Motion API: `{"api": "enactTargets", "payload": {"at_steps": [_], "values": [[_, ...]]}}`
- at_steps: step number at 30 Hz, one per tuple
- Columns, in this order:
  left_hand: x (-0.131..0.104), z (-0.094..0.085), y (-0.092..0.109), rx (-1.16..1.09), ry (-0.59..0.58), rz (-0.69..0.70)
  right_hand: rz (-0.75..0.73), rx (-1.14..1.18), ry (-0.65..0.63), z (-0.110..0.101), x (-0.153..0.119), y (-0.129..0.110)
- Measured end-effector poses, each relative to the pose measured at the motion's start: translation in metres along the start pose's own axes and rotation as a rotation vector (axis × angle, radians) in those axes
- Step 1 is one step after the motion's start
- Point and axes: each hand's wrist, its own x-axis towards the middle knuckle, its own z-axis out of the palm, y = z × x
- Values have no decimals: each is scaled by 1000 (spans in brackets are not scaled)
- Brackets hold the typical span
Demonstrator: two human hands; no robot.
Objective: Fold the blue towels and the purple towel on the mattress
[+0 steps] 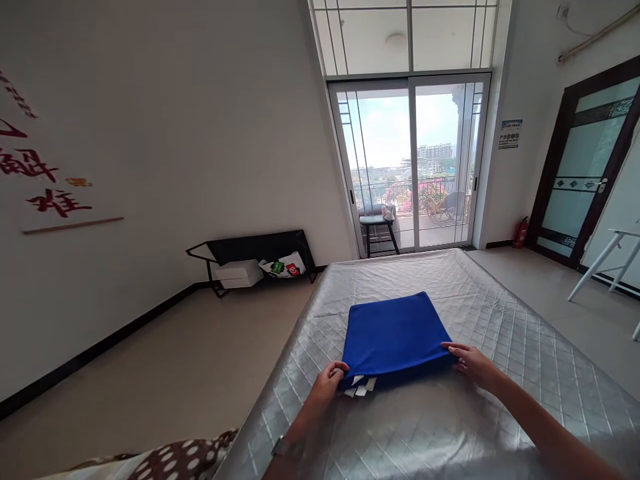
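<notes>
A flat, square blue cushion cover (pixel 397 333) lies over the bed, its near edge lifted slightly off the surface. My left hand (pixel 331 381) pinches the near left corner between thumb and fingers. Several white tags (pixel 361 389) stick out from under the edge beside it. At the near right corner, my right hand (pixel 469 363) grips the fabric, thumb below and fingers on top. The underside of the cover is hidden. A silver-grey quilted mattress (pixel 505 333) stretches beneath both hands.
Brown spotted fabric (pixel 183 460) lies at the lower left. By the left wall stands a black low rack (pixel 250 248) holding a white box (pixel 239 273) and a printed bag (pixel 287 267). A stool (pixel 379 221) stands near the sliding glass door (pixel 440 167). A fire extinguisher (pixel 521 233) sits at right.
</notes>
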Motion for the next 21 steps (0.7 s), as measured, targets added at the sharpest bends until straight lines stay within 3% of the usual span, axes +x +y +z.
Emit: {"api": "enactTargets", "payload": {"at_steps": [5,9,12,16,21], "values": [[-4,4,8,68,35,14,-8,-27,3,-3,-8,-10],[-18,-2,0,111,78,103,-87,-133,-31,-6,-21,-11],[-33,-12,-13,151,60,167,-88,-223,-82,-9,-33,-1],[-53,-19,-22,192,12,125,-72,-314,-108,-10,-45,17],[-75,-16,-28,270,100,128,-72,-361,-123,-10,-60,27]]}}
